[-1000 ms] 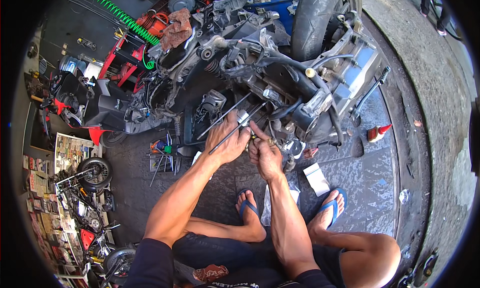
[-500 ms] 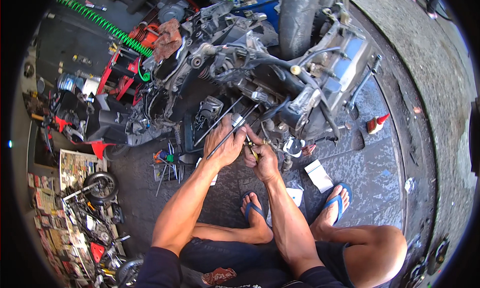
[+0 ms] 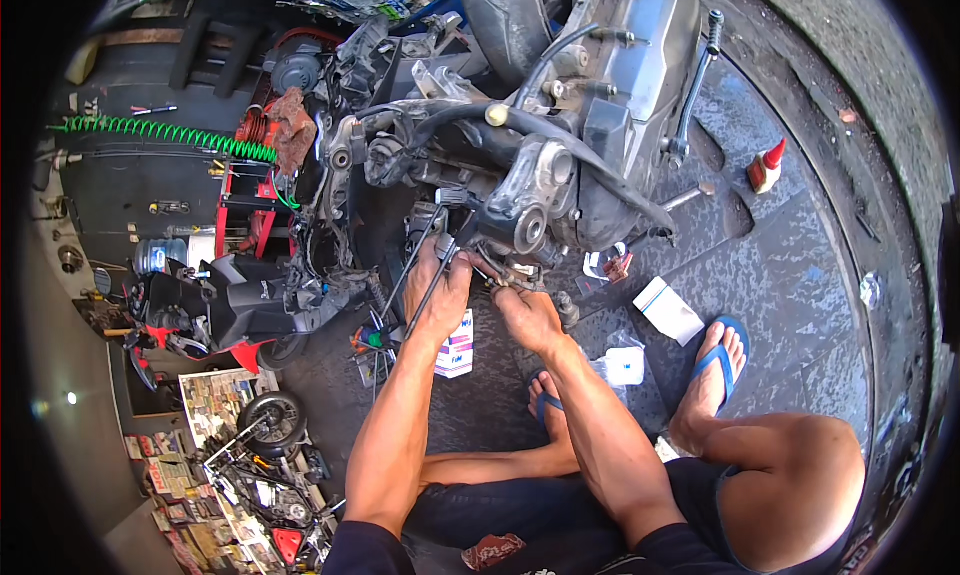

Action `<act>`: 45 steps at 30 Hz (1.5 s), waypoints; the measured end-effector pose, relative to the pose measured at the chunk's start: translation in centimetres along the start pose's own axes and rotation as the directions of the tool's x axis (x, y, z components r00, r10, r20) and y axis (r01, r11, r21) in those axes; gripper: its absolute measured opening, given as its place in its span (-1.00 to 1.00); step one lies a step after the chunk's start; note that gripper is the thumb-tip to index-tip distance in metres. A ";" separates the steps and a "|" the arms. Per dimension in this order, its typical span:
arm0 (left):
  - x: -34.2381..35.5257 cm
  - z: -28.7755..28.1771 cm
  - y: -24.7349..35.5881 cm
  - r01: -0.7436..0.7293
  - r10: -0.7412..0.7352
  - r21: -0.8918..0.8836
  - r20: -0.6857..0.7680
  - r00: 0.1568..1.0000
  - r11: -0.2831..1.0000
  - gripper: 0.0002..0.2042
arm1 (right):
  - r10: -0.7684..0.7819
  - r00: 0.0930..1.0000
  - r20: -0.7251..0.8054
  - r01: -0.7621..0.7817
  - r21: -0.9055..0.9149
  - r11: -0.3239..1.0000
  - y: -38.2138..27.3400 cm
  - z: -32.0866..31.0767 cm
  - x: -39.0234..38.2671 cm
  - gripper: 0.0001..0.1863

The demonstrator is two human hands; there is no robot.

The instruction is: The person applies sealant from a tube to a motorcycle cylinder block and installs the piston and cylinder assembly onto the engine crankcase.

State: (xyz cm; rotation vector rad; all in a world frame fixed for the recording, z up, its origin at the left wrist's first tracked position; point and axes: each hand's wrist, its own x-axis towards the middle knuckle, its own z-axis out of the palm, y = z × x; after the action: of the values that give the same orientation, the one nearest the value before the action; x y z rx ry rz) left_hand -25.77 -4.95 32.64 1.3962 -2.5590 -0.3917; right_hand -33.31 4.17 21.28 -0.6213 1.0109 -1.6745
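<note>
L hand (image 3: 450, 297) is curled, fingers drawn in, by 2 long metal rods (image 3: 430, 290); can't tell if it grips anything. R hand (image 3: 530, 317) is just beside, fingers bent twd the L; contents, if any, are hidden. Both are at nr side of engine (image 3: 530, 200), ahead of the person. White-&-purple box (image 3: 455, 353) nr L wrist; red-capped bottle (image 3: 765, 170) off to R on floor (image 3: 480, 405).

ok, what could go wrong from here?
1. Long metal rods pass close by the left hand; a slip might scrape it.
2. Open blue sandals would give little cover if something dropped.
3. The white packet lies beside the right sandal and may get stepped on.
</note>
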 end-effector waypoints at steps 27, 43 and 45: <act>-0.4 0.4 -2.3 -0.125 0.121 0.178 0.032 0.992 0.976 -0.60 | -0.061 0.967 -0.247 0.025 -0.144 0.989 -3.3 1.2 -1.3 -0.71; 0.0 0.2 -1.0 -0.137 0.134 0.149 0.031 0.991 0.979 -0.50 | -0.087 0.961 -0.263 0.048 -0.151 0.987 -3.8 2.1 -0.9 -0.71; 0.0 0.2 -0.8 -0.122 0.115 0.182 0.048 0.992 0.976 -0.50 | -0.143 0.963 -0.227 0.105 -0.171 0.980 -3.4 1.5 -0.8 -0.74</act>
State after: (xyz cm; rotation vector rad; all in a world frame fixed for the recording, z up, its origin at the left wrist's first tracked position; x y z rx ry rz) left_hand -25.20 -5.33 32.22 1.2945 -2.7525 -0.1656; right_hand -33.56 4.82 24.98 -0.6061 1.3095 -1.8229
